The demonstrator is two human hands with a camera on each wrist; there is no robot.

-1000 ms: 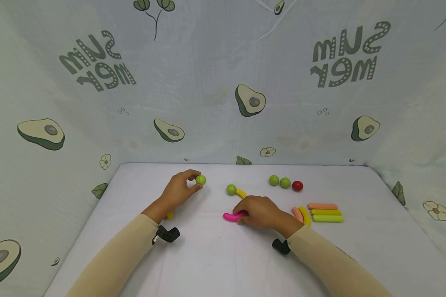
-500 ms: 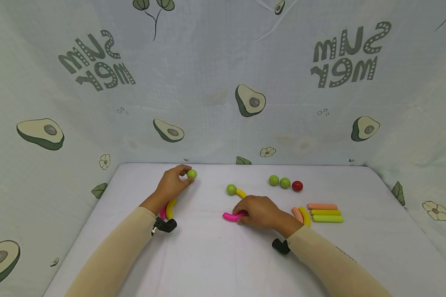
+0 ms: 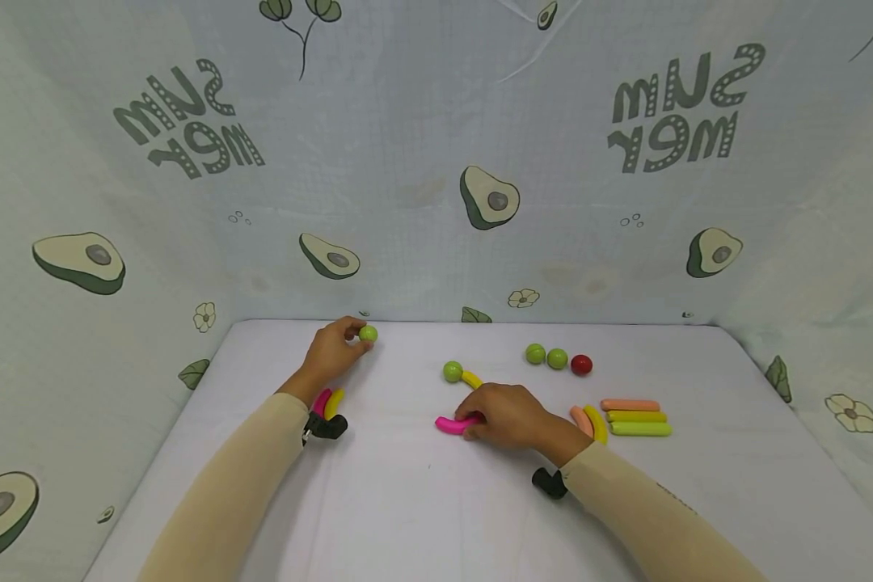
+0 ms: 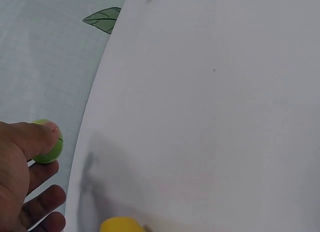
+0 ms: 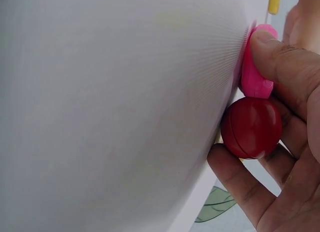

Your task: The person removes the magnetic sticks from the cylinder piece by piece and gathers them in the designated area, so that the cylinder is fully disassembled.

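My left hand [image 3: 329, 353] pinches a green ball [image 3: 368, 334] between thumb and fingertips near the table's back edge. In the left wrist view that ball [image 4: 47, 144] shows a seam, and the other fingers are loosely bent below it. At the table's middle, my right hand [image 3: 505, 416] holds a pink curved stick [image 3: 451, 425] with its thumb on top. The right wrist view shows a glossy red ball [image 5: 252, 128] under the palm, against the stick's end; the head view hides it. Just beyond this hand are another green ball [image 3: 453, 371] and a partly covered yellow curved stick [image 3: 472, 379].
Two green balls and a red ball [image 3: 581, 365] sit in a row at the back right. Nearer are an orange curved piece [image 3: 582, 420], a yellow one [image 3: 596, 425] and stacked straight sticks [image 3: 636, 417]. Pink and yellow curved sticks [image 3: 335, 404] lie by my left wrist.
My left hand has moved left and toward the back edge with the green ball, uncovering the pink and yellow curved sticks by its wrist. My right hand stays put.
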